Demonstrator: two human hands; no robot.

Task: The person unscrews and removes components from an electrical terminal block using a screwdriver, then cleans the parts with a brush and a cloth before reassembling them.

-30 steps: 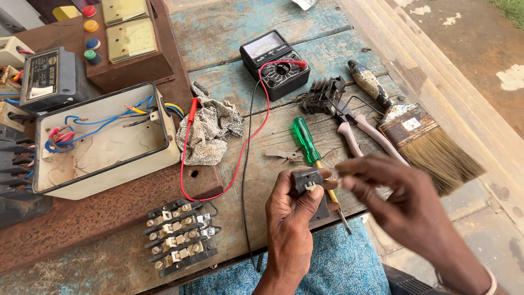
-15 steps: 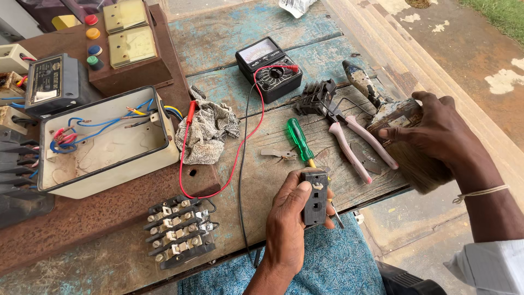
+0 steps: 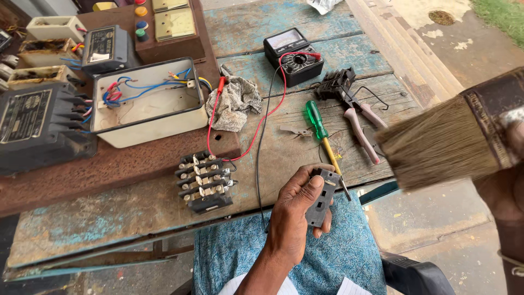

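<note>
On the worn wooden counter [image 3: 164, 207], just below the green screwdriver [image 3: 316, 117], the left hand [image 3: 295, 213] pinched a small dark switch block [image 3: 323, 198]: seemingly light, rigid, best held by its edges. The right hand [image 3: 510, 191] clasped a paintbrush [image 3: 442, 145].

A dark grey plastic switch block [image 3: 323, 198] lies in the left hand [image 3: 297, 210]. At twelve o'clock from it lies a green-handled screwdriver [image 3: 316, 120] with a yellow shank; at three o'clock, a brown-bristled brush [image 3: 442, 145]. The worn wooden surface [image 3: 142, 210] shows flaking blue paint.
</note>
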